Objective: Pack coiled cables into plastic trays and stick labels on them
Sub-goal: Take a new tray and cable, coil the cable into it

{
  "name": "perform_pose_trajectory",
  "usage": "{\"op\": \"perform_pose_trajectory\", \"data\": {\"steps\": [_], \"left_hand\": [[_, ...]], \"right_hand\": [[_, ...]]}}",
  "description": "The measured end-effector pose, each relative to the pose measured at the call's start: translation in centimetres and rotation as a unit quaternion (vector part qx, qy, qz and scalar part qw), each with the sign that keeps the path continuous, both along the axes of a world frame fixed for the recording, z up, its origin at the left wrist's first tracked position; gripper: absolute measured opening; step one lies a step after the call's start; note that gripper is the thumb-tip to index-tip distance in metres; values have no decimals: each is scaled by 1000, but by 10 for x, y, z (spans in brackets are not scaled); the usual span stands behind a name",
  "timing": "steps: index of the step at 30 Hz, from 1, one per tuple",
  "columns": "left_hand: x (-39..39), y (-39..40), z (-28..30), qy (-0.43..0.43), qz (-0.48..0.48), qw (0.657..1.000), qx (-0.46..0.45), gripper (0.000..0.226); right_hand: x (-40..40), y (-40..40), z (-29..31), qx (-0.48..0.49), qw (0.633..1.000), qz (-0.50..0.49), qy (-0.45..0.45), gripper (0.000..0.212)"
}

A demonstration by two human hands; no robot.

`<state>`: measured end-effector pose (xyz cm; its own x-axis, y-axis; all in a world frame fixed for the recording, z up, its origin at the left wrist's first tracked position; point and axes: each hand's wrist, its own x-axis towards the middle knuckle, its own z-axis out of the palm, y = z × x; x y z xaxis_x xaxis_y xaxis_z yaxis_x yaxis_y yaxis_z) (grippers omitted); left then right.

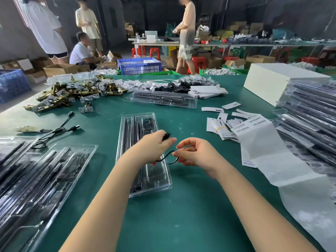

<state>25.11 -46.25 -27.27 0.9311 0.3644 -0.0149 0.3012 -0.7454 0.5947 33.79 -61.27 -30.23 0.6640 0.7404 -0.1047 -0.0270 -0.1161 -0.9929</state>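
Note:
A clear plastic tray (160,180) lies lengthwise on the green table, black rods in its left slots and a coiled cable at its far end. My left hand (154,147) hovers over the tray's middle and grips a thin black cable (168,159) by its plug end. A loop of that cable runs to my right hand (196,151), which pinches it between thumb and fingers just right of the tray. A strip of white label backing (267,151) with printed labels at its far end lies to the right.
Filled trays (41,179) overlap at the left, with loose black cables (58,131) behind them. Stacks of packed trays (312,115) and a white box (272,82) fill the right. Another tray (165,100), brass hardware (69,95) and paper tags (221,124) lie further back. People stand beyond the table.

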Motion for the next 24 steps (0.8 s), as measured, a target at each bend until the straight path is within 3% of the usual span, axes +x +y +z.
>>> {"op": "perform_pose_trajectory", "data": {"steps": [3,8,12,17,21,24], "left_hand": [[10,-12,-12,65,-12,995,79,38],[10,-15,-14,54,-29,998,7,36],[10,-18,-14,94,-64,991,65,31],[12,-28,-16,88,-40,989,115,24],[12,-34,-24,50,-4,993,109,20],[14,-40,-34,26,25,981,193,16]], "right_hand": [[1,4,-8,33,998,-46,17,15],[2,5,-15,64,990,-92,82,20],[0,5,-18,97,979,-88,158,17],[-2,4,-17,123,966,-111,200,12],[-8,3,-18,138,958,-138,209,6],[-13,2,-17,121,967,-161,157,11]]}}
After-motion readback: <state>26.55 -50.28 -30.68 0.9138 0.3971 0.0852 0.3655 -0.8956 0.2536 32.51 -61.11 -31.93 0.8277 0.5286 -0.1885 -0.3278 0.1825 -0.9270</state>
